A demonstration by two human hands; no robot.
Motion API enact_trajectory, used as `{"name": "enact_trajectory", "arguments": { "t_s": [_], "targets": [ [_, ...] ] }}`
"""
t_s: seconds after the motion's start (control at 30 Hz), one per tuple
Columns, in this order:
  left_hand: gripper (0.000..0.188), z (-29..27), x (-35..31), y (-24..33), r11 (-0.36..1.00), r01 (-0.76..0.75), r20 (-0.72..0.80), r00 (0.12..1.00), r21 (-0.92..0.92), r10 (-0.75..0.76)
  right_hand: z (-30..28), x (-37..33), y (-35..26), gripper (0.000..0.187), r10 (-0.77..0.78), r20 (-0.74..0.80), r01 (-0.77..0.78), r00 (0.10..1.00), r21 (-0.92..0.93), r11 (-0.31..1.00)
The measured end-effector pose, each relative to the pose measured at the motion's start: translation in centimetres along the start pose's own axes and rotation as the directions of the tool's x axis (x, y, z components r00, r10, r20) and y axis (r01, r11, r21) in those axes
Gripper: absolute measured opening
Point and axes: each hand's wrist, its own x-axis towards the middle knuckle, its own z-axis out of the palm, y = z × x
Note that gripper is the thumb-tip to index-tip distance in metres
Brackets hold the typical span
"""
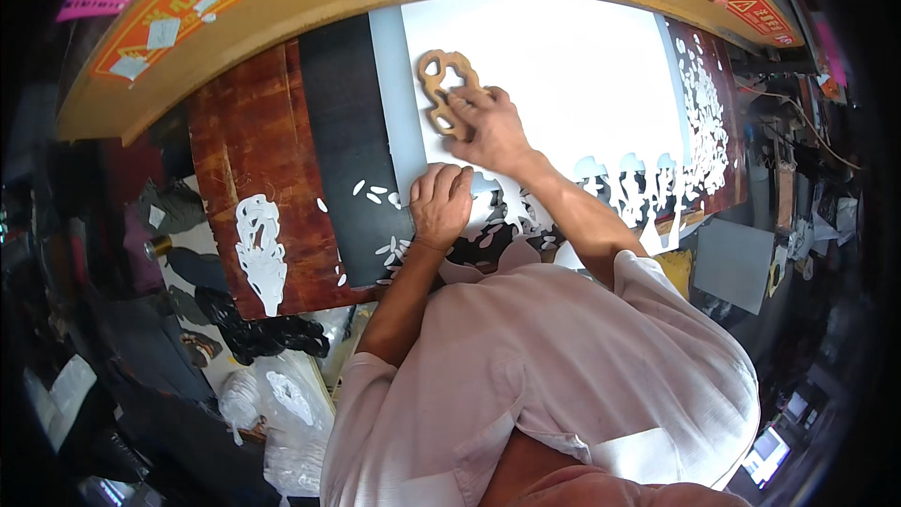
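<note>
A tan cutting die (435, 84), curved in outline with several openings, lies on the left part of a large white sheet (563, 75). My right hand (493, 131) grips its near right side, fingers over the rim. Just below, my left hand (441, 202) rests palm down by the sheet's near left corner, fingers stretched forward and holding nothing. The sheet's near edge is ragged, with shapes cut out of it. A black board (343, 141) and a grey-blue layer (397, 103) show beneath and left of the sheet.
A yellow machine beam (357, 14) arches across the far side. White cut pieces (260, 249) are stacked on the reddish-brown table (249, 122) at left. Small white scraps (702, 122) lie heaped at right. Plastic bags (291, 422) stand below left.
</note>
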Motion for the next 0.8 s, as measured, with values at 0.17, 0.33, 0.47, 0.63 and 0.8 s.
{"name": "enact_trajectory", "arguments": {
  "t_s": [0.17,0.33,0.47,0.63,0.8],
  "targets": [
    [0.029,-0.4,1.3,-0.3,1.0,0.017,-0.01,1.0,-0.014,-0.017,-9.4,3.8,4.9,0.057,0.336,0.374,-0.454,0.865,0.867,0.204],
    [0.03,-1.2,2.2,1.6,0.997,0.043,0.027,0.999,-0.059,-0.041,-11.3,-1.6,7.9,0.061,0.415,0.113,-0.353,0.903,0.746,0.565],
    [0.032,-0.7,2.7,2.8,0.998,0.05,0.054,0.997,-0.044,-0.048,-10.8,-4.0,8.3,0.058,0.17,-0.208,-0.099,0.963,0.315,0.944],
    [0.033,0.2,3.4,2.8,0.996,0.057,-0.016,0.998,-0.068,-0.058,-8.2,-3.1,8.4,0.061,0.07,-0.148,-0.081,0.986,-0.065,0.995],
    [0.032,-1.7,5.0,7.5,0.981,0.039,0.111,0.994,-0.189,-0.018,-11.1,-8.0,12.5,0.048,0.041,-0.33,-0.059,0.943,-0.045,0.997]
  ]
}}
